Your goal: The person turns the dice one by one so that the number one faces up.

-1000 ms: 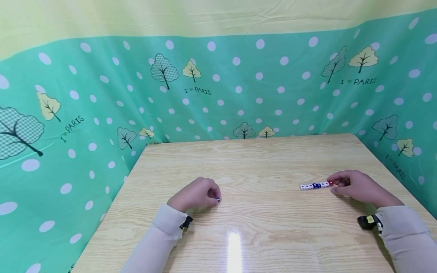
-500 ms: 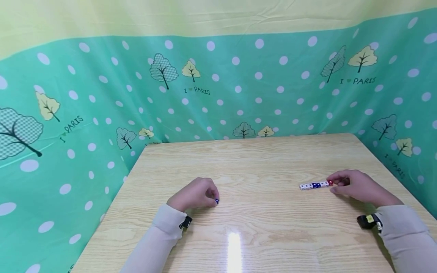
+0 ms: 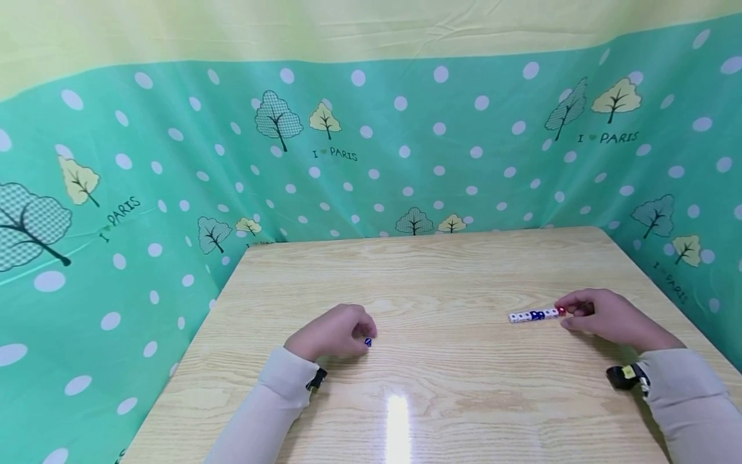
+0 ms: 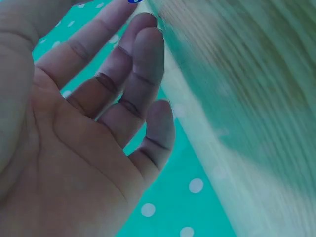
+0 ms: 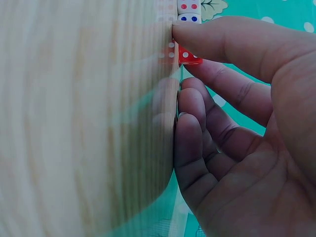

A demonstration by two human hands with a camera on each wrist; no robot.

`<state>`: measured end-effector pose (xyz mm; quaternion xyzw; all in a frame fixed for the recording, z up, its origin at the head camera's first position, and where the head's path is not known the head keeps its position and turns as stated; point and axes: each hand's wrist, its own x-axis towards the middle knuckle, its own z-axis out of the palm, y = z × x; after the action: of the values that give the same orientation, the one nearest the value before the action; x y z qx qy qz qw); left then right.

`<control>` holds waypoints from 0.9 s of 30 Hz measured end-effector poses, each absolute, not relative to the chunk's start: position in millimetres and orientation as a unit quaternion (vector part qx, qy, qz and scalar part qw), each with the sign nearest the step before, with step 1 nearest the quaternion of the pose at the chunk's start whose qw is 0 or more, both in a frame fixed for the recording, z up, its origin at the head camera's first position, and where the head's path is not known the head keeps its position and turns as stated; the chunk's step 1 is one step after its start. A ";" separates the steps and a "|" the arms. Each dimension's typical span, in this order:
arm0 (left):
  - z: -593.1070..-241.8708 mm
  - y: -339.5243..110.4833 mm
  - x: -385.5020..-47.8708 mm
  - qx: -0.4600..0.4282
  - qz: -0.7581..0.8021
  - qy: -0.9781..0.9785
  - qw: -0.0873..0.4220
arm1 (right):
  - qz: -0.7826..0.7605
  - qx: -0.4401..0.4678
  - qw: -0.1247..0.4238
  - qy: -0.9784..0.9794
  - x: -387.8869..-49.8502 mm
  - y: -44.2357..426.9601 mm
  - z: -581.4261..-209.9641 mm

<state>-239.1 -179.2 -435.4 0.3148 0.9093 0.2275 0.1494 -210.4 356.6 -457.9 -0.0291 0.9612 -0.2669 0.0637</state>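
Observation:
In the head view my left hand point(image 3: 336, 332) is at the left-centre of the table, holding a small blue die point(image 3: 368, 342) between thumb and fingertips. Only a sliver of that blue die point(image 4: 134, 1) shows at the top edge of the left wrist view; the other fingers are loosely bent. On the right, a straight row of dice point(image 3: 524, 316), white with two blue ones among them, lies on the table. A red die point(image 5: 189, 55) ends the row. Around it, my right hand point(image 3: 608, 319) has its thumb and index finger, pinching it at the sides.
The pale wooden table point(image 3: 440, 277) has a bright light reflection point(image 3: 398, 425) near the front. A green dotted curtain point(image 3: 348, 187) with printed trees hangs behind and along both sides. Each wrist wears a black strap with a small device point(image 3: 623, 377).
The blue die has turned and shifted slightly between my left fingertips, and those fingers have spread a little. My right hand and the row of dice stay in place.

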 end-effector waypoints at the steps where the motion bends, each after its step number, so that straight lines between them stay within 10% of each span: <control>1: -435.1 -178.6 -238.5 0.320 0.226 0.908 0.150 | -0.266 -0.028 0.064 0.961 -210.5 356.6 -458.0; 27: -432.5 -172.5 -237.4 0.365 0.190 0.904 0.115 | -0.273 -0.023 0.068 0.959 -209.4 355.3 -454.4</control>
<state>-237.4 -172.5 -432.5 0.3654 0.9040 0.1899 0.1153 -209.4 355.3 -454.4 -0.0225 0.9593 -0.2731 0.0683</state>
